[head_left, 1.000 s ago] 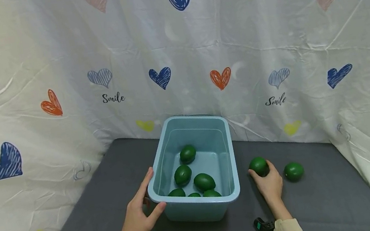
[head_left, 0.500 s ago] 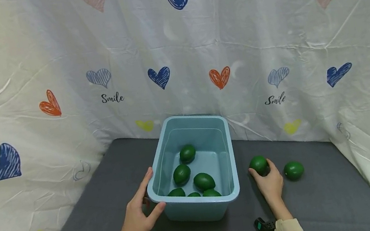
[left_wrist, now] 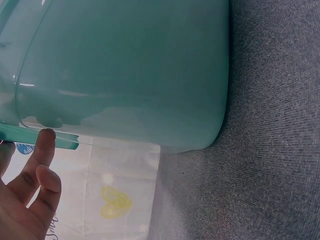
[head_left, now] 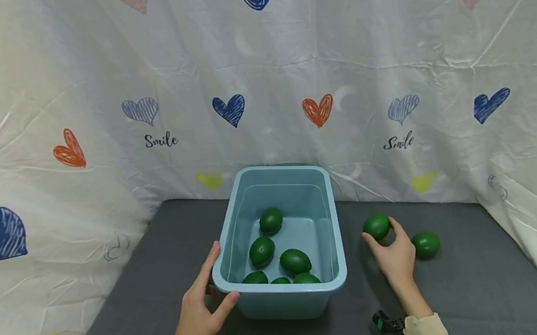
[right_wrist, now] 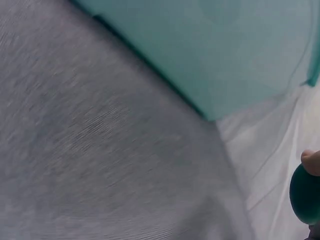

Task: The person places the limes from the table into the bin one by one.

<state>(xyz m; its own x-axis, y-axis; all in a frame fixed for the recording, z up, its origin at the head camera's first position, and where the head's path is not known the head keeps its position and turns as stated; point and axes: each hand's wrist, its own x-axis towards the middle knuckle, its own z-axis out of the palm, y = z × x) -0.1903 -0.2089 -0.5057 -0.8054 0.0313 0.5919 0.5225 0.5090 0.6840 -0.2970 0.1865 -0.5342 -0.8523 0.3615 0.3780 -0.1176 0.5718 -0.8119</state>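
Note:
My right hand (head_left: 396, 257) pinches a dark green lime (head_left: 376, 227) between thumb and fingertips, right of the bin; the lime appears raised off the cloth. That lime (right_wrist: 305, 195) shows at the edge of the right wrist view, with a fingertip on it. Another lime (head_left: 425, 245) lies on the cloth just right of that hand. My left hand (head_left: 199, 313) rests against the near left corner of the light blue bin (head_left: 289, 299), thumb and fingers spread. In the left wrist view its fingers (left_wrist: 46, 147) touch the rim. Several limes (head_left: 295, 261) lie in the bin, some partly hidden by its front wall.
A dark grey cloth (head_left: 477, 286) covers the table. Behind it hangs a pale curtain (head_left: 262, 63) printed with hearts and the word Smile. A black wrist strap (head_left: 389, 322) is on the right wrist, by a cream sleeve (head_left: 427, 334).
My right hand has moved slightly up and right in the head view, carrying the pinched lime. The left hand and the bin keep their positions; the head view has shifted slightly.

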